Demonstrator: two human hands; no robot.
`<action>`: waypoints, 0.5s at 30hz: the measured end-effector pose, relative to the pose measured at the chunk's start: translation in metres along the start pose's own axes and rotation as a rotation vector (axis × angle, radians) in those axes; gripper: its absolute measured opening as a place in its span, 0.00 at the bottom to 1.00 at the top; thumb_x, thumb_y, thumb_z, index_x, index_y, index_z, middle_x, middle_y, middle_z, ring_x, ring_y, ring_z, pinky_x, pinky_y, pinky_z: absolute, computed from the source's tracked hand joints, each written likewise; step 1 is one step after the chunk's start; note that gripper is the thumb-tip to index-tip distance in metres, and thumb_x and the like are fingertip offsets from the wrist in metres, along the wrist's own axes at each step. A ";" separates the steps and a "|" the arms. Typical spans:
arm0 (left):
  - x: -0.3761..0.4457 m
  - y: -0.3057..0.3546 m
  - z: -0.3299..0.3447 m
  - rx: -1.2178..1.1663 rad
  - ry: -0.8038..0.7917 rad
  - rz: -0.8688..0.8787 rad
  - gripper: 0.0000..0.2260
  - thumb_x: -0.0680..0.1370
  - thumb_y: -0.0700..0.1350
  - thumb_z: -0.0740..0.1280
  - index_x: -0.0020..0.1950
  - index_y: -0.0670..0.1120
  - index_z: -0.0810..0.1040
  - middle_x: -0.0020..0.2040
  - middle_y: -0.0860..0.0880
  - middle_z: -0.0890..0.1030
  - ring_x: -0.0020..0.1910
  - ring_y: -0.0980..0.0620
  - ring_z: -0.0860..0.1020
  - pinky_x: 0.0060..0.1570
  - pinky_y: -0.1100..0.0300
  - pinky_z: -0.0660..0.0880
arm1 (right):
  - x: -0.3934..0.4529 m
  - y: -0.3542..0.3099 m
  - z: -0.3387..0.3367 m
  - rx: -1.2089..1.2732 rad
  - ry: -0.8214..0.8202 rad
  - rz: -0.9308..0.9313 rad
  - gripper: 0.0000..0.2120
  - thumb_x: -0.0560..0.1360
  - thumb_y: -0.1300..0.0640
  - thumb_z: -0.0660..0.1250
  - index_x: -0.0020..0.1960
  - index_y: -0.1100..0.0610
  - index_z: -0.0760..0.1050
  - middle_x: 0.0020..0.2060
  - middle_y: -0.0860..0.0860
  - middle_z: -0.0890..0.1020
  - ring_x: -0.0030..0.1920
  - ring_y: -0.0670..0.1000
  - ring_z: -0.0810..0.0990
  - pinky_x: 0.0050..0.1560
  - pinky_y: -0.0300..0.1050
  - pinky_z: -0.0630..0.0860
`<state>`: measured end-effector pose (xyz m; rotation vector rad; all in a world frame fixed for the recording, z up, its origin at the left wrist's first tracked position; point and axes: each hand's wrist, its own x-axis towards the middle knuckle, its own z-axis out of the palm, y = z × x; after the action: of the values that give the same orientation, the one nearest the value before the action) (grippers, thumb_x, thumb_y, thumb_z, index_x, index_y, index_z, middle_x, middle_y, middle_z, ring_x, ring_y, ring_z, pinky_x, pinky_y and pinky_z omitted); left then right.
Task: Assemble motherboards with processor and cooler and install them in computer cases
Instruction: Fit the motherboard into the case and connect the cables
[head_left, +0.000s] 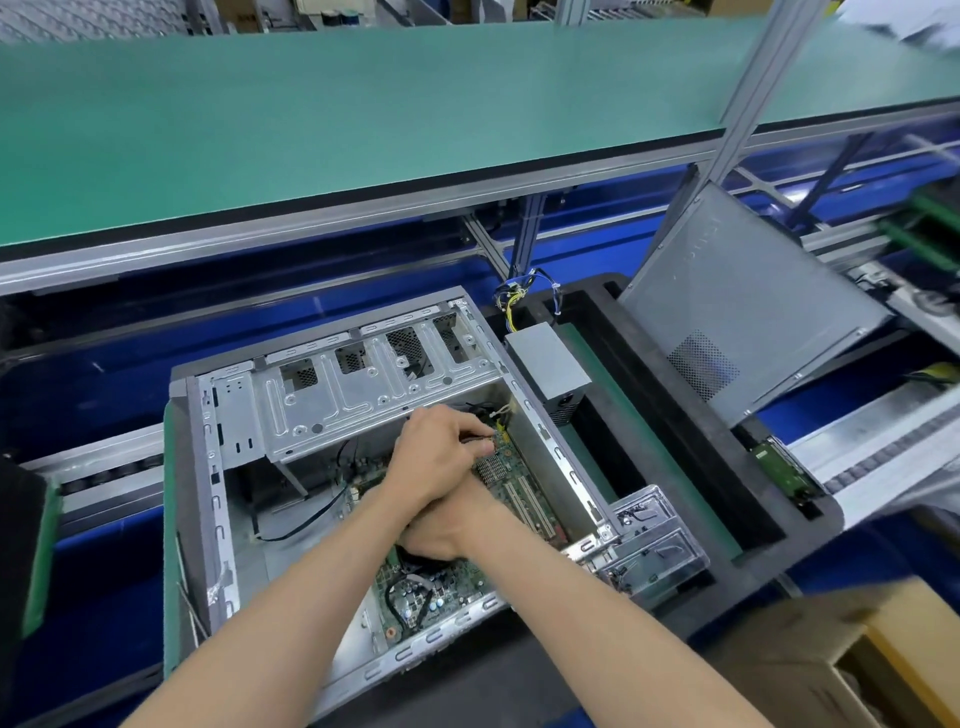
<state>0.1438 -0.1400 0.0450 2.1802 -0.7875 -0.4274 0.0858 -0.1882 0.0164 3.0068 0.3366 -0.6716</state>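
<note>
Presently, your arms cross inside the open computer case (363, 415), which lies on its side on a green-edged pallet (171, 467). Your left hand (441, 457) reaches to the far right part of the motherboard (511, 483), fingers curled and pinching a small dark connector (478, 439) beside a yellow-tipped cable. Your right hand (447, 525) rests beneath it over the board; its fingers are hidden, so I cannot tell its grip. A power supply (548, 364) sits just beside the case's right wall, and a side panel (748, 306) leans beyond it.
</note>
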 end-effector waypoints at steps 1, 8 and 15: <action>0.005 0.003 0.001 0.017 -0.038 0.031 0.06 0.74 0.47 0.76 0.50 0.52 0.88 0.46 0.56 0.86 0.48 0.57 0.82 0.57 0.53 0.78 | 0.001 -0.001 0.002 -0.019 -0.009 -0.008 0.28 0.83 0.43 0.47 0.78 0.53 0.63 0.75 0.56 0.70 0.73 0.61 0.65 0.73 0.61 0.59; 0.031 0.015 0.017 0.113 -0.267 0.147 0.07 0.73 0.50 0.77 0.49 0.51 0.88 0.41 0.58 0.85 0.41 0.64 0.79 0.50 0.62 0.77 | -0.014 -0.009 -0.006 0.218 -0.081 0.073 0.29 0.84 0.43 0.47 0.77 0.60 0.64 0.74 0.60 0.70 0.72 0.63 0.68 0.72 0.61 0.64; 0.047 0.001 0.021 0.195 -0.325 0.154 0.08 0.74 0.48 0.77 0.51 0.48 0.87 0.47 0.53 0.86 0.47 0.56 0.82 0.52 0.61 0.77 | -0.040 0.002 -0.010 0.475 0.074 0.315 0.19 0.83 0.50 0.59 0.61 0.64 0.77 0.58 0.65 0.80 0.59 0.66 0.77 0.56 0.57 0.73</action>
<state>0.1677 -0.1829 0.0296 2.2362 -1.2108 -0.6591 0.0548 -0.1969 0.0421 3.4118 -0.3427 -0.6915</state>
